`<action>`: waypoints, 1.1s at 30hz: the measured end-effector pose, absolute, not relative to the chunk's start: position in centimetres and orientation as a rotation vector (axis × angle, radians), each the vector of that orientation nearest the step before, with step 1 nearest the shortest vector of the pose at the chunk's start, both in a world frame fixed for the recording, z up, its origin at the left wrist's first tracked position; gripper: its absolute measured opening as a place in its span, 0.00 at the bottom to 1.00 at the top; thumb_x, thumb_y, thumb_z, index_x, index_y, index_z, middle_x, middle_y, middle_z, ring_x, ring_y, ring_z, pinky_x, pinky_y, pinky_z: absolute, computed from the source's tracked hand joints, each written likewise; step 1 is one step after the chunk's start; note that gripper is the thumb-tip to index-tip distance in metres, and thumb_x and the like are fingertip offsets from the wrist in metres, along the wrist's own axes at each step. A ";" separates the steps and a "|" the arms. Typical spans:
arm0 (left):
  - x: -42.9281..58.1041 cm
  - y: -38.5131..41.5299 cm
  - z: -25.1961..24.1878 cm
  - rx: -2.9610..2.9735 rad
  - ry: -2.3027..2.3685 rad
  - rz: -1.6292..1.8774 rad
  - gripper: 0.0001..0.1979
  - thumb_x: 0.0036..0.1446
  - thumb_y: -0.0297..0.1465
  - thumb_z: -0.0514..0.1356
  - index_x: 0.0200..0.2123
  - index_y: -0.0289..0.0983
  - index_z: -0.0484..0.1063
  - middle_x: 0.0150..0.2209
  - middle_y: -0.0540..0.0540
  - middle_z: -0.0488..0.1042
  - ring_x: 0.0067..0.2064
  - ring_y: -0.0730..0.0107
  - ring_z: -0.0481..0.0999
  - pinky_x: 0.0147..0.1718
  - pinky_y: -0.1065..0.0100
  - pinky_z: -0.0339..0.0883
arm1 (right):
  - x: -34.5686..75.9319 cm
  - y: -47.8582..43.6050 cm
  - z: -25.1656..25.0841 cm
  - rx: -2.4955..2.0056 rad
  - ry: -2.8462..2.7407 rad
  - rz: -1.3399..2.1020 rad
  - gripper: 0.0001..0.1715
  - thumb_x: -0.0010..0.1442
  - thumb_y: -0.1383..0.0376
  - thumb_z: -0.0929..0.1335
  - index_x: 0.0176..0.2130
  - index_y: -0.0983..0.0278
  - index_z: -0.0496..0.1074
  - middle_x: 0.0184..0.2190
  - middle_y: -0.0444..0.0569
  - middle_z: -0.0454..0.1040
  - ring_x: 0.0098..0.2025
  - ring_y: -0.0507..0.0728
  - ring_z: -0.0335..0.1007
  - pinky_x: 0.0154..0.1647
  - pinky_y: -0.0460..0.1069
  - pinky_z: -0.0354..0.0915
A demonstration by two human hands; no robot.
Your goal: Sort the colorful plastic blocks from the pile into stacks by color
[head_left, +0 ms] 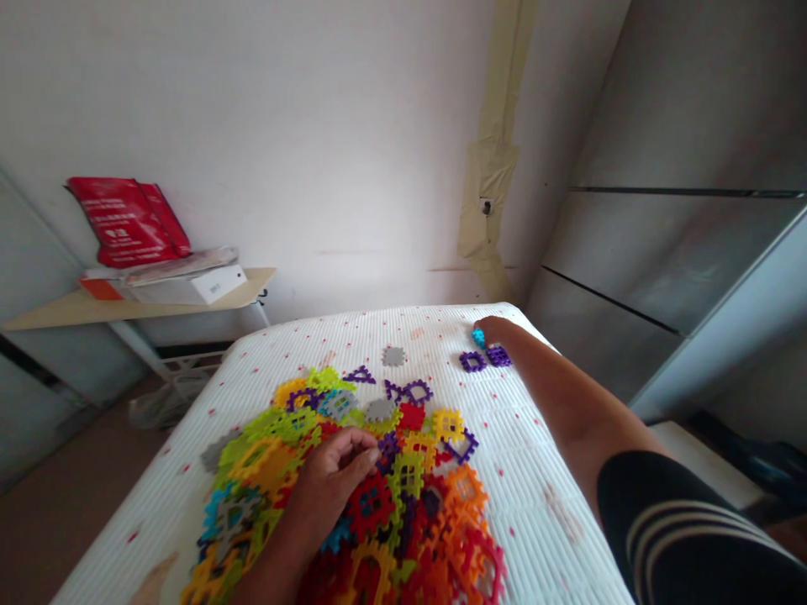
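A large heap of toothed plastic building pieces point(409, 475) in many colours lies spread in front of me. Over its middle is my left hand point(337, 470), fingers curled and thumb near the index fingertip, close to a purple piece point(389, 449); whether anything is pinched there I cannot make out. Far to the right, my right hand point(495, 326) is closed on a light blue toothed piece point(478, 338), its fingers mostly hidden. Just below that hand lie a purple square frame point(472, 362) and another purple piece point(498, 356).
The pieces rest on a bed-like surface with a white ribbed cover point(530, 504). A grey piece point(393, 356) lies beyond the heap. To the left, a side table point(56, 311) carries a red bag point(132, 220) and a white box point(189, 284). A grey cabinet point(681, 244) stands right.
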State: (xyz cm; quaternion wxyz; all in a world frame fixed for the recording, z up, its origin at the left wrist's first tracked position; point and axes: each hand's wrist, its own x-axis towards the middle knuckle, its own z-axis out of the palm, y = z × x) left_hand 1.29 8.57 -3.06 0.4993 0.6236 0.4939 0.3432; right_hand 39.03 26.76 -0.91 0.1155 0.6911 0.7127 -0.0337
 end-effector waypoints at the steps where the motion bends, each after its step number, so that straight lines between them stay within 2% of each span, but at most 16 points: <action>1: 1.3 8.6 -3.1 1.510 1.191 0.827 0.11 0.50 0.40 0.59 0.30 0.37 0.71 0.25 0.50 0.72 0.30 0.68 0.70 0.32 0.69 0.62 | 39.1 26.8 -1.0 2.018 2.083 -0.099 0.34 0.38 0.78 0.70 0.48 0.67 0.72 0.48 0.61 0.72 0.49 0.67 0.68 0.42 0.54 0.65; 7: 1.3 8.6 -3.2 1.511 1.184 0.839 0.10 0.50 0.38 0.59 0.30 0.37 0.70 0.26 0.50 0.71 0.29 0.69 0.69 0.30 0.70 0.61 | 39.2 27.2 -1.0 1.994 2.039 -0.106 0.33 0.39 0.75 0.71 0.48 0.70 0.71 0.47 0.62 0.72 0.49 0.68 0.68 0.42 0.54 0.65; 13: 1.2 8.4 -3.3 1.488 1.167 0.862 0.09 0.51 0.37 0.58 0.30 0.37 0.69 0.26 0.50 0.71 0.30 0.69 0.70 0.31 0.69 0.62 | 38.8 27.1 -0.6 2.013 1.993 -0.126 0.34 0.39 0.72 0.72 0.49 0.65 0.72 0.48 0.56 0.72 0.48 0.65 0.68 0.41 0.52 0.66; 19: 1.4 8.5 -3.3 1.493 1.162 0.873 0.08 0.51 0.36 0.58 0.30 0.37 0.70 0.24 0.51 0.70 0.28 0.70 0.69 0.30 0.70 0.62 | 37.4 27.0 1.3 2.048 2.012 -0.103 0.37 0.37 0.71 0.74 0.50 0.65 0.71 0.49 0.55 0.72 0.48 0.65 0.69 0.42 0.52 0.66; 22: 1.4 8.4 -3.2 1.518 1.162 0.893 0.07 0.50 0.35 0.58 0.29 0.37 0.70 0.24 0.51 0.70 0.28 0.71 0.69 0.29 0.70 0.62 | 34.9 26.8 2.3 2.059 2.125 -0.008 0.36 0.43 0.71 0.72 0.53 0.63 0.68 0.51 0.55 0.70 0.51 0.65 0.66 0.46 0.54 0.64; 24: 1.5 8.3 -3.1 1.532 1.164 0.906 0.07 0.50 0.35 0.59 0.29 0.37 0.70 0.24 0.51 0.71 0.28 0.71 0.69 0.29 0.70 0.62 | 32.0 26.0 2.4 2.016 2.281 0.000 0.34 0.48 0.69 0.71 0.55 0.62 0.66 0.52 0.53 0.70 0.51 0.61 0.66 0.48 0.52 0.63; 28: 1.7 8.1 -2.9 1.455 1.165 0.996 0.08 0.50 0.35 0.58 0.26 0.35 0.70 0.21 0.50 0.71 0.24 0.72 0.69 0.26 0.71 0.61 | 24.6 23.4 1.1 1.623 2.872 -0.357 0.28 0.50 0.70 0.69 0.52 0.62 0.69 0.47 0.49 0.74 0.43 0.54 0.71 0.44 0.47 0.65; 30: 1.6 8.2 -2.9 1.329 1.166 1.140 0.10 0.50 0.36 0.59 0.26 0.35 0.70 0.20 0.50 0.71 0.22 0.74 0.67 0.22 0.72 0.60 | 21.1 22.3 -0.1 1.320 3.096 -0.453 0.27 0.49 0.71 0.70 0.50 0.63 0.70 0.47 0.49 0.73 0.46 0.55 0.70 0.47 0.48 0.64; 33: 1.1 8.6 -3.2 1.104 1.168 1.475 0.10 0.49 0.38 0.61 0.29 0.36 0.69 0.23 0.51 0.72 0.22 0.76 0.66 0.20 0.74 0.59 | 17.1 21.6 -2.0 1.006 3.255 -0.407 0.28 0.47 0.71 0.71 0.50 0.65 0.71 0.49 0.53 0.72 0.51 0.57 0.67 0.52 0.51 0.60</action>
